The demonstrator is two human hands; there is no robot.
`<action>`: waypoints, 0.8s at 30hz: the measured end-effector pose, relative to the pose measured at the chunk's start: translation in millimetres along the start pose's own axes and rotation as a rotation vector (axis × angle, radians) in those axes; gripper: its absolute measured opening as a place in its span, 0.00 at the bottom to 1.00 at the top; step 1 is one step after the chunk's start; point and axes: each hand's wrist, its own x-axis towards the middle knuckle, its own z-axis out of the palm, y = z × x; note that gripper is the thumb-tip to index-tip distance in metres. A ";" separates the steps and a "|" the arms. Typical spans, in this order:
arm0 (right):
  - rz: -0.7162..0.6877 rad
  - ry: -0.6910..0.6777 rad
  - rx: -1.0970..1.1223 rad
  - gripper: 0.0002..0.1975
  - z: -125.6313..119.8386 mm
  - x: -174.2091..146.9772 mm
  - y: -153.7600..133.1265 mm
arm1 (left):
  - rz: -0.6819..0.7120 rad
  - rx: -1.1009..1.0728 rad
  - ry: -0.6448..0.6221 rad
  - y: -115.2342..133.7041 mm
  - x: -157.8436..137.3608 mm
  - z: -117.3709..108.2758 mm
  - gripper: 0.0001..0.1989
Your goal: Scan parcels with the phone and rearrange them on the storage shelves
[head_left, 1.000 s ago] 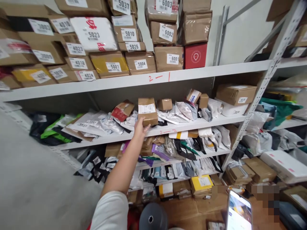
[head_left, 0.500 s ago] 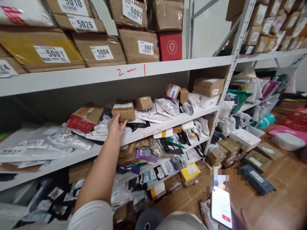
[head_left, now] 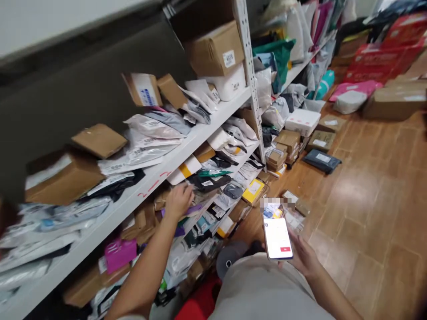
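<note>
My right hand (head_left: 303, 252) holds a smartphone (head_left: 279, 235) from its right side, above the floor. Its screen is lit, white with a red button, and the top is pixelated. My left hand (head_left: 180, 201) is reaching in front of the lower shelf, fingers loosely bent and with nothing visible in them. Close by are a black bagged parcel (head_left: 208, 182), a purple bag (head_left: 194, 210) and a white-and-yellow parcel (head_left: 184, 170). Whether the fingertips touch any parcel is unclear. On the shelf above lies a cardboard box (head_left: 65, 178) with a white label.
The white shelf edge (head_left: 155, 180) runs diagonally across, bearing red handwriting. A perforated upright post (head_left: 251, 84) stands farther along. Labelled boxes, including a large carton (head_left: 216, 49), and plastic mailers fill the shelves. A dark parcel (head_left: 322, 161) lies on the wooden floor (head_left: 376, 186).
My left hand has left the cardboard box on the upper shelf and dropped to the lower shelf. My view has turned down and to the right. The phone is still in my right hand.
</note>
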 end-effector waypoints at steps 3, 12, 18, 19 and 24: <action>-0.001 0.068 0.042 0.40 -24.6 -12.3 3.1 | -0.103 0.159 -0.101 9.2 51.2 49.7 0.34; -0.110 0.482 0.090 0.35 -84.9 -44.5 4.7 | -0.454 0.412 -0.107 -22.2 87.8 73.0 0.41; -0.075 0.483 0.064 0.33 -84.1 -24.2 -6.4 | -0.380 0.351 0.138 -10.7 16.6 72.8 0.35; -0.055 0.430 0.043 0.33 -78.4 -16.7 -9.9 | -0.362 0.313 0.179 -9.9 4.9 71.9 0.33; 0.072 0.120 -0.050 0.31 -34.7 21.1 -19.8 | -0.285 0.224 0.336 -7.2 -45.0 63.8 0.25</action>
